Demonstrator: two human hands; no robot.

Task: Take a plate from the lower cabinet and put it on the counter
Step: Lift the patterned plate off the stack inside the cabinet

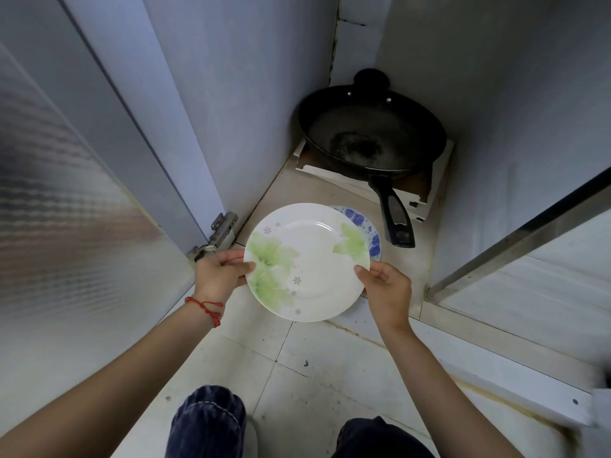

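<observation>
A white plate with green flowers (309, 262) is held level above the floor of the open lower cabinet. My left hand (220, 272) grips its left rim, thumb on top. My right hand (385, 290) grips its right rim. Under it, partly hidden, lies a second plate with blue flowers (367, 228) on the cabinet floor. The counter is not in view.
A black frying pan (370, 133) sits on white cardboard (429, 196) at the back of the cabinet, its handle (395, 213) pointing toward me. The open cabinet door (72, 200) stands at the left with its hinge (216, 236). A metal-edged panel (515, 239) is at the right. My knees (208, 421) are below.
</observation>
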